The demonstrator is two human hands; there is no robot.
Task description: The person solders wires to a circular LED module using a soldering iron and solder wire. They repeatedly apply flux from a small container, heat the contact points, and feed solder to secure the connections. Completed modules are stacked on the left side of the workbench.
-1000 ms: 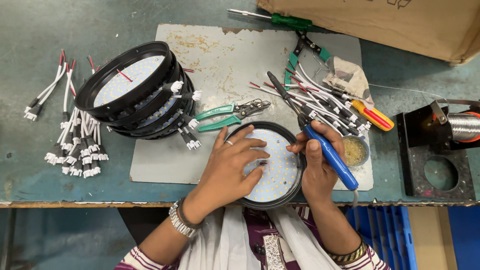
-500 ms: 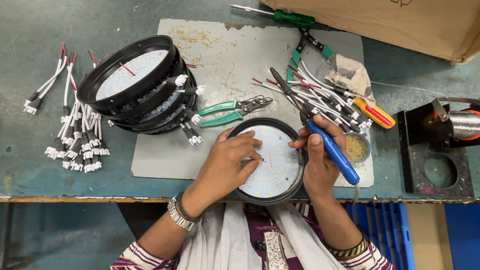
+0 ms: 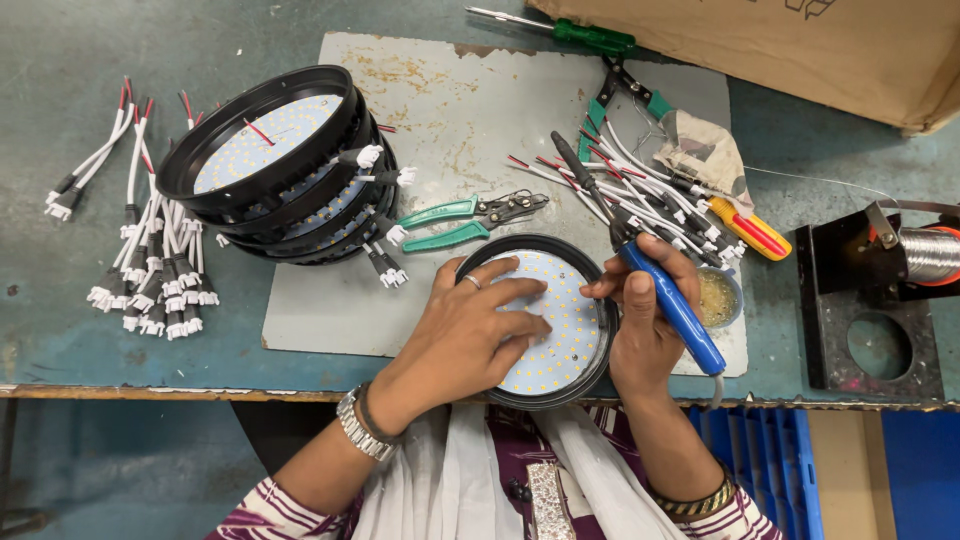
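Workbench is a scuffed teal-green metal top [image 3: 60, 320] with a worn, rust-spotted grey mat [image 3: 450, 120] laid over the middle. A cardboard box [image 3: 800, 50] sits along the far edge, and blue plastic crates [image 3: 770, 450] show under the bench front.

The round LED panel light [image 3: 560, 330] is at the near edge of the mat, right in front of the person: black rim, white disc dotted with rows of tiny yellow LED chips. The left hand [image 3: 470, 335] lies flat on the disc, fingers spread, pressing rather than gripping. The right hand [image 3: 640, 320] is clenched around a blue-handled soldering iron [image 3: 670, 300], its tip pointing away over a pile of white-and-red wire leads [image 3: 640, 190].

A stack of the same lights [image 3: 270, 160] sits to the left, green-handled pliers [image 3: 460, 220] are just beside it, and more connector leads [image 3: 150, 260] lie at the far left. A solder spool [image 3: 925, 255] sits on a black stand to the right.
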